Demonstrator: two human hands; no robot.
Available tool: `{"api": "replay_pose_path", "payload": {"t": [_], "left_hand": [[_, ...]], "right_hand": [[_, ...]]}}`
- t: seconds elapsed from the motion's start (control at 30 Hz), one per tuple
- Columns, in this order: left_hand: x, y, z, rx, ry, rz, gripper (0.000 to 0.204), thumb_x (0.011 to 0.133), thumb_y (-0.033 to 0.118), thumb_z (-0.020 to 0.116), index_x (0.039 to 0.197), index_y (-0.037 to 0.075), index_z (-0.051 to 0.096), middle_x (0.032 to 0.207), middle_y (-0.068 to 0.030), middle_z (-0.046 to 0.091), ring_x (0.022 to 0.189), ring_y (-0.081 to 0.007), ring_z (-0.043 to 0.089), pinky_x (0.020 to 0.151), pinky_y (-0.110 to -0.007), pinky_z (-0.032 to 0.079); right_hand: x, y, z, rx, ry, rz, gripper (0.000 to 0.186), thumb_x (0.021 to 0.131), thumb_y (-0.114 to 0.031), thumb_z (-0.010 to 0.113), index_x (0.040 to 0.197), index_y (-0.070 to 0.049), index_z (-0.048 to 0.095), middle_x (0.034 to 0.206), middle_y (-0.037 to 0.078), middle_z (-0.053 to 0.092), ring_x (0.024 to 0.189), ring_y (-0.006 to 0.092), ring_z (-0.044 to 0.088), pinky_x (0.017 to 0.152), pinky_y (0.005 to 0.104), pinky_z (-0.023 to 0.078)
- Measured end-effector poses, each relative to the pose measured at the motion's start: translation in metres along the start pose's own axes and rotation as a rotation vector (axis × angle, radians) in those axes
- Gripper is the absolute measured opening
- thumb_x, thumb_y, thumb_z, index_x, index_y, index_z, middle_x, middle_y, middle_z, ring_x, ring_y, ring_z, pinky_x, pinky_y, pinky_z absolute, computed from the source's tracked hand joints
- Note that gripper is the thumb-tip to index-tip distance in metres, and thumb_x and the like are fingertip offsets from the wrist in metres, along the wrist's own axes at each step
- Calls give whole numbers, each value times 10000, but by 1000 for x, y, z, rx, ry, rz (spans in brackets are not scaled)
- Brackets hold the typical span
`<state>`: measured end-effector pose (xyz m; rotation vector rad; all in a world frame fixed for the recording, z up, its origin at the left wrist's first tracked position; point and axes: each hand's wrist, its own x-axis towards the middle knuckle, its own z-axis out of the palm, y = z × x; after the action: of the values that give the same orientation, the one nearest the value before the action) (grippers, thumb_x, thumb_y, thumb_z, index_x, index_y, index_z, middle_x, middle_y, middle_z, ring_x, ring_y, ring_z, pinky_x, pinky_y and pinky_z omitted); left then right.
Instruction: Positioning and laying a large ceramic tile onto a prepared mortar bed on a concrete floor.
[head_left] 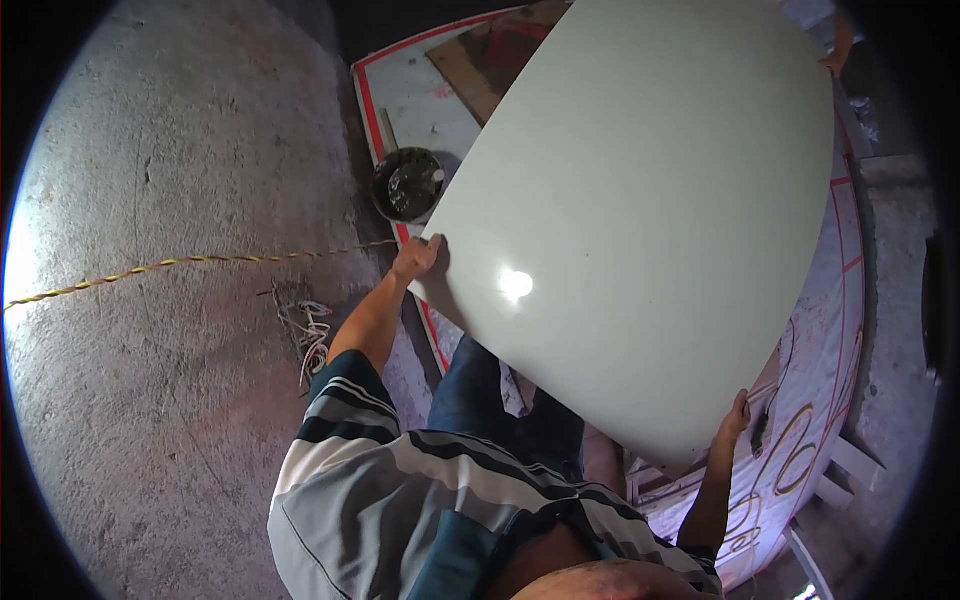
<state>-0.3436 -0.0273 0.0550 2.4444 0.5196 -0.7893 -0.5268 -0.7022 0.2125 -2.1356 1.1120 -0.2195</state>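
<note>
A large, glossy off-white tile (620, 220) spans most of the view in front of me, with a bright lamp reflection on its face. My left hand (418, 258) grips its near left corner, thumb on top. At the near right corner, my right hand (737, 415) is closed on the edge, its fingers partly hidden. Another person's hand (833, 62) touches the tile's far right edge. Beside the left edge, beyond my left hand, stands a black bucket (376, 190) with wet grey mortar inside. The tile's underside is hidden.
A rough grey plastered wall (190, 200) rises on the left. Loose white wires (313, 330) stick out of it, and a yellow-and-black twisted cord (180, 262) runs across it. Beneath the tile lies a white sheet with red lines (815, 370). A brown board (470, 75) lies at the far side.
</note>
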Motion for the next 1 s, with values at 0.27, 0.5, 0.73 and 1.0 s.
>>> {"api": "replay_pose_path", "payload": {"t": [0.27, 0.5, 0.73, 1.0], "left_hand": [[-1, -6, -20, 12, 29, -104, 584, 809, 468, 347, 1020, -56, 492, 995, -334, 478, 975, -430, 459, 846, -402, 383], [2, -11, -9, 187, -1, 128, 487, 843, 436, 259, 1100, 86, 478, 1001, -325, 477, 951, -460, 452, 868, -407, 361], [9, -6, -4, 141, -102, 156, 517, 828, 459, 277, 1101, 71, 481, 984, -324, 488, 994, -440, 438, 887, -406, 345], [8, -15, -26, 102, 35, -19, 749, 805, 533, 286, 978, -170, 476, 1010, -346, 464, 1020, -404, 446, 890, -397, 352]], "right_hand": [[-19, -54, 23, 157, -100, 80, 429, 836, -384, 463, 796, 35, 548, 730, 49, 520, 683, 153, 442, 649, 273, 378], [-4, -33, 15, 51, -93, 66, 404, 842, -372, 459, 736, 12, 528, 688, 14, 492, 651, 115, 427, 617, 244, 369], [-6, -34, 16, 26, -37, -8, 398, 836, -374, 469, 753, 9, 535, 690, 7, 505, 677, 117, 448, 664, 248, 376], [3, -30, 27, -25, -50, 68, 457, 822, -387, 478, 940, 49, 542, 901, 75, 555, 826, 165, 477, 764, 265, 370]]}}
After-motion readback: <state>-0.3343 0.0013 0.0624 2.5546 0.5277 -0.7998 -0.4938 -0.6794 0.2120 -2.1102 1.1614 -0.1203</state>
